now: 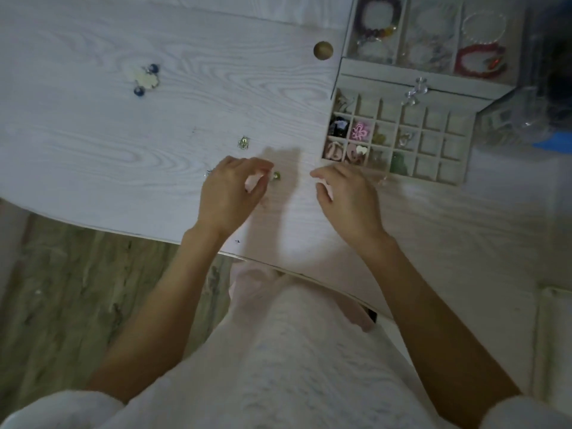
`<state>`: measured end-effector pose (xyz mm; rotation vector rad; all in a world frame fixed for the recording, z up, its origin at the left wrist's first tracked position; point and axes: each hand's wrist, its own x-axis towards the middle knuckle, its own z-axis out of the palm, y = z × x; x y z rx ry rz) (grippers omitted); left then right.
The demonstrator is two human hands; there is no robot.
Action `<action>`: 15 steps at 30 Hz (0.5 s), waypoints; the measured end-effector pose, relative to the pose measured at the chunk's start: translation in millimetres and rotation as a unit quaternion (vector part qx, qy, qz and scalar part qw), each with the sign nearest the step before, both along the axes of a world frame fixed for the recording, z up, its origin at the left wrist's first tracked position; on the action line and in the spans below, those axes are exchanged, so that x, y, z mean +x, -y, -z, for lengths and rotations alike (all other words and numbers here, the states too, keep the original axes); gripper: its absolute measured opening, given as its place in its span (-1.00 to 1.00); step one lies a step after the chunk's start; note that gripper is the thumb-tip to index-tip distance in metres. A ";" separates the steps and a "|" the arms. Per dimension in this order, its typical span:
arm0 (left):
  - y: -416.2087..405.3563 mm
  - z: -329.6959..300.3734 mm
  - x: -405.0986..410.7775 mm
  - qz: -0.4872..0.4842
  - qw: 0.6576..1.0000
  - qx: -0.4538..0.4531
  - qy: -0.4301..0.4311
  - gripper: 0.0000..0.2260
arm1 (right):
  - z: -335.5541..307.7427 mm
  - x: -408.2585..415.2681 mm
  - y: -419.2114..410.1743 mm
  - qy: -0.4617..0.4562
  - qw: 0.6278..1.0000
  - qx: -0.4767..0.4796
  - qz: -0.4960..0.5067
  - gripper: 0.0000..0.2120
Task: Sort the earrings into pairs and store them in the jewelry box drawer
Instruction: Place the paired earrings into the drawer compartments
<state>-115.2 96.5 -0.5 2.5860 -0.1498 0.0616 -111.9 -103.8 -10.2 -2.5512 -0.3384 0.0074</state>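
Observation:
My left hand (235, 190) hovers low over the white table (93, 150), its thumb and index fingertips pinching a small green-gold earring (276, 175). My right hand (346, 196) hangs beside it with loosely curled fingers and holds nothing I can see. Just right of it, the jewelry box drawer (433, 178) stands pulled out, a grid of small compartments. Its left cells hold pink flower earrings (360, 131), dark ones, pink hearts and a green piece. Loose on the table are a silver-green earring (244, 143) and white flower earrings with blue beads (144, 78).
The jewelry box's top tray (402, 32) holds several bead bracelets. A crystal knob (416, 88) sits on the drawer front above. A round brass knob (323, 50) lies on the table. A tiny clear piece (208, 172) glints by my left hand. The table edge runs near my lap.

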 end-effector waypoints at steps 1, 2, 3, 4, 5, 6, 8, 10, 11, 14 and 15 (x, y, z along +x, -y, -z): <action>-9.2 4.2 -0.1 -0.020 1.000 0.005 -0.014 -0.83 | 4.1 2.3 -9.5 -0.016 1.000 0.014 -0.011 -0.80; -17.0 8.4 1.3 -0.031 0.999 0.007 -0.028 -0.80 | 8.1 5.8 -19.9 -0.030 0.999 0.023 -0.019 -0.79; -21.5 12.2 4.9 -0.034 0.998 0.005 -0.042 -0.76 | 11.7 9.9 -28.9 -0.039 0.999 0.028 -0.025 -0.78; -24.5 15.5 9.7 -0.031 0.998 0.003 -0.056 -0.73 | 14.5 14.4 -38.6 -0.047 0.998 0.029 -0.029 -0.76; -24.5 17.6 15.8 -0.023 0.997 0.001 -0.069 -0.69 | 16.6 18.9 -47.1 -0.051 0.998 0.029 -0.031 -0.75; -22.8 18.9 22.5 -0.011 0.997 0.002 -0.080 -0.67 | 18.4 23.1 -54.6 -0.054 0.998 0.028 -0.032 -0.74; -18.2 20.7 35.6 0.011 0.994 0.012 -0.105 -0.63 | 22.0 29.2 -67.3 -0.067 0.997 0.026 -0.029 -0.72; -13.7 22.5 46.5 0.034 0.991 0.028 -0.127 -0.64 | 26.3 32.2 -73.0 -0.082 0.996 0.015 -0.023 -0.74; -12.1 23.2 50.9 0.046 0.990 0.037 -0.132 -0.66 | 27.4 33.1 -72.6 -0.084 0.996 0.011 -0.014 -0.76; -10.6 25.5 57.4 0.062 0.987 0.051 -0.140 -0.76 | 28.4 31.4 -64.5 -0.079 0.997 0.007 0.025 -0.81; -10.8 25.8 58.1 0.060 0.987 0.048 -0.141 -0.79 | 28.3 29.8 -61.1 -0.075 0.997 -0.003 0.035 -0.82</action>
